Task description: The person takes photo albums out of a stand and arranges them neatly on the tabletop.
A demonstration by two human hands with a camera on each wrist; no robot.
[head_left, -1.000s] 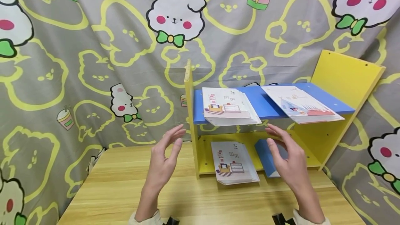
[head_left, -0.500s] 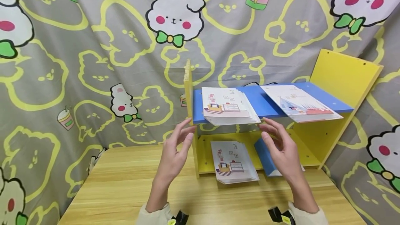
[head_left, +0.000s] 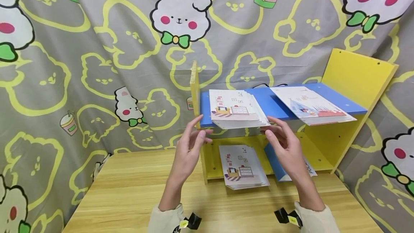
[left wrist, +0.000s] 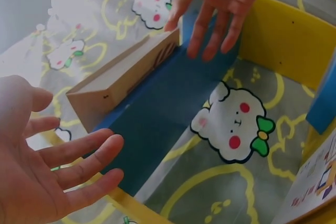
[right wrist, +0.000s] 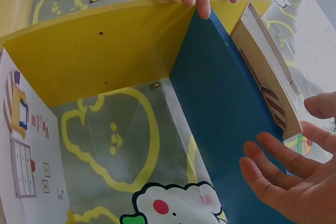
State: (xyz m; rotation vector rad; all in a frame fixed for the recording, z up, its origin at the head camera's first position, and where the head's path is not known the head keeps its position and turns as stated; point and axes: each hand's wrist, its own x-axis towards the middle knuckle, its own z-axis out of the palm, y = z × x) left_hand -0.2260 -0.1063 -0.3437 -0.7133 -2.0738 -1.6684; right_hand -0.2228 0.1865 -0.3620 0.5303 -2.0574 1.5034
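A stack of illustrated booklets (head_left: 237,112) lies on the left part of the blue shelf board (head_left: 275,105), its front edge overhanging. My left hand (head_left: 198,135) is raised just below and left of that overhang, fingers straight and empty. My right hand (head_left: 274,132) mirrors it at the stack's right front corner, also empty. The left wrist view shows the left hand (left wrist: 63,177) under the stack (left wrist: 123,77) and the board's underside (left wrist: 168,114). In the right wrist view the right hand (right wrist: 294,177) is spread beside the stack (right wrist: 268,82). Neither hand touches the stack.
A second booklet (head_left: 312,107) lies on the right of the blue board. Below, another stack (head_left: 242,166) and a blue book (head_left: 276,161) sit in the yellow rack (head_left: 355,78). The rack stands on a wooden table (head_left: 129,190) against a patterned cloth (head_left: 97,46).
Both hands have risen and moved inward and forward, from over the table toward the front edge of the stack on the blue board.
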